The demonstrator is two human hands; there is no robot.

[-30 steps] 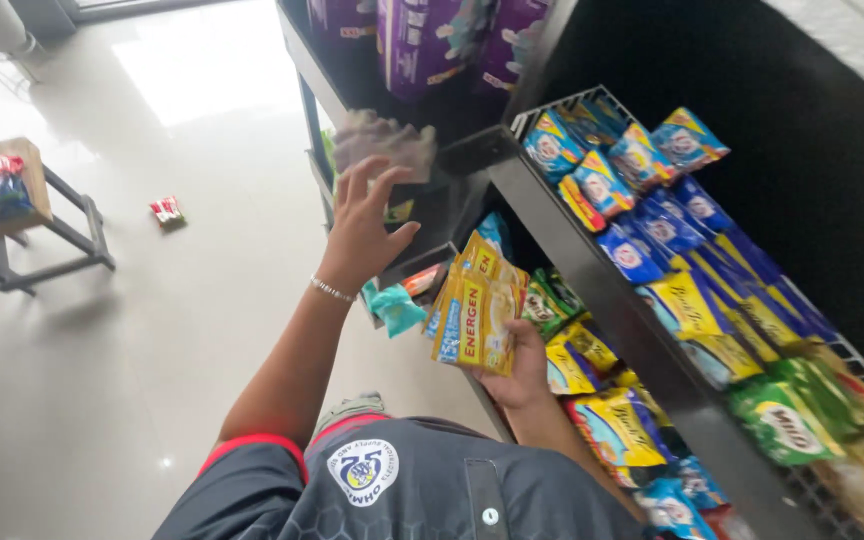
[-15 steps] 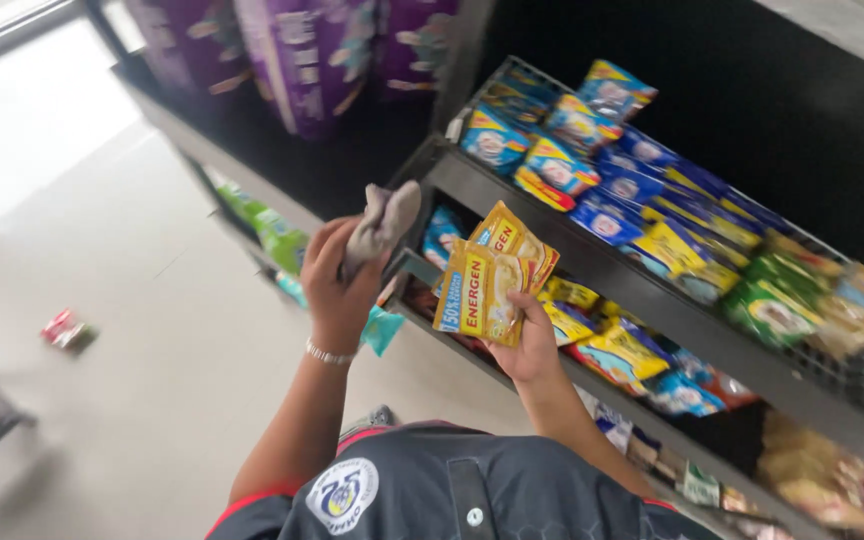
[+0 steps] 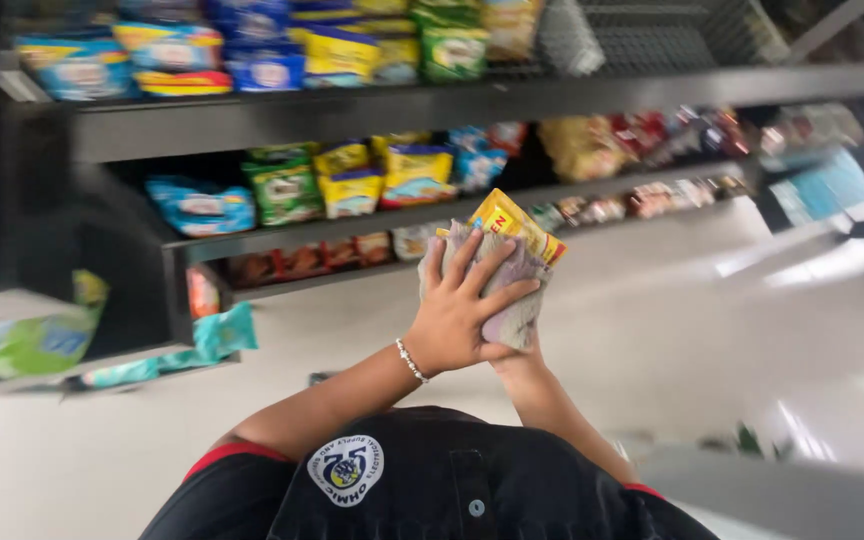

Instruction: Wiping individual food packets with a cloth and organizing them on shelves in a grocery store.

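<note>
My left hand [image 3: 462,315], with a bead bracelet on the wrist, presses a grey cloth [image 3: 520,285] flat against a stack of yellow sachet packets [image 3: 514,215]. Its fingers are spread over the cloth. My right hand [image 3: 520,352] holds the packets from below; it is mostly hidden behind the cloth and my left hand, and only its heel and wrist show. Both hands meet in front of my chest, over my black shirt [image 3: 432,490].
Dark metal shelves [image 3: 402,110] run across the top, stocked with blue, yellow and green snack packets [image 3: 352,180]. More packets [image 3: 592,145] sit on the lower shelf to the right. Green and teal packs [image 3: 217,335] lie at the left. Pale glossy floor [image 3: 712,340] lies behind my hands.
The view has swung around along the shelves. My left hand has brought the grey cloth down onto the yellow packets, which my right hand has pulled in towards my chest.
</note>
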